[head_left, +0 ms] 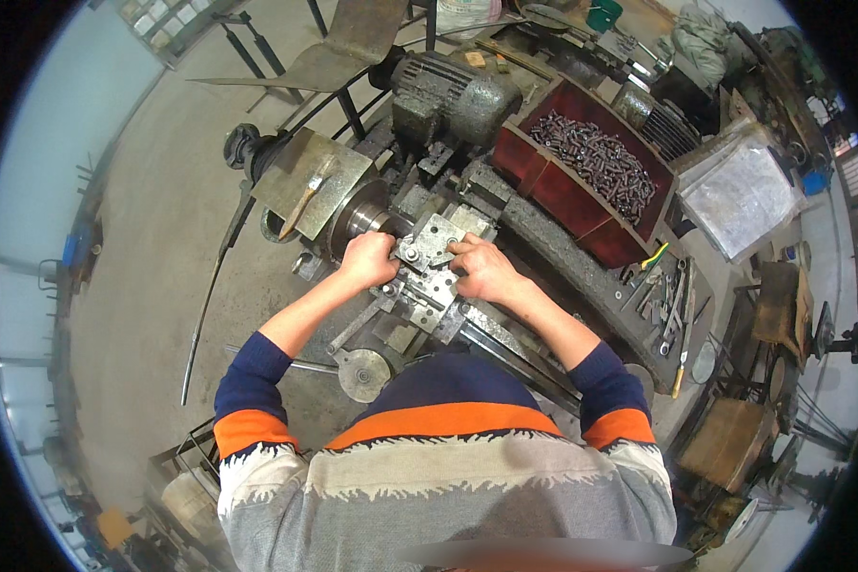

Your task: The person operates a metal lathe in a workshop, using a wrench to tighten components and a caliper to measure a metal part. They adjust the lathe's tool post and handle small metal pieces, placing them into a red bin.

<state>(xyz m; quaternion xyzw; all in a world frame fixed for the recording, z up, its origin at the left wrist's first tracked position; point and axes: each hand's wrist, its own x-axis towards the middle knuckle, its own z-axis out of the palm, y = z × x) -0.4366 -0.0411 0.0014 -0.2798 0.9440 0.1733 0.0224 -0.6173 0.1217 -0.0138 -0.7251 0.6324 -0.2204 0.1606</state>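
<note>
The grey steel tool block (427, 272) sits on the small metal lathe (505, 224), in the middle of the machine bed, just right of the round shiny chuck (362, 217). Its long axis runs diagonally, from upper right down to lower left, toward the person. The left hand (368, 259) is clenched on the left side of the block, beside the chuck. The right hand (483, 269) grips the right edge of the block, fingers curled over the flat top plate.

Behind the block stands the dark grey electric motor (453, 91). A dark red wooden tray full of small dark metal pieces (589, 167) is close at the right rear and limits room on that side. A hammer with wooden handle (307, 195) lies on a bent metal sheet (338, 162) over the chuck. Wrenches and hand tools (665, 300) lie at the right edge of the bench. On the left the grey concrete floor (153, 248) is open, only a long thin rod (210, 296) leans there.
</note>
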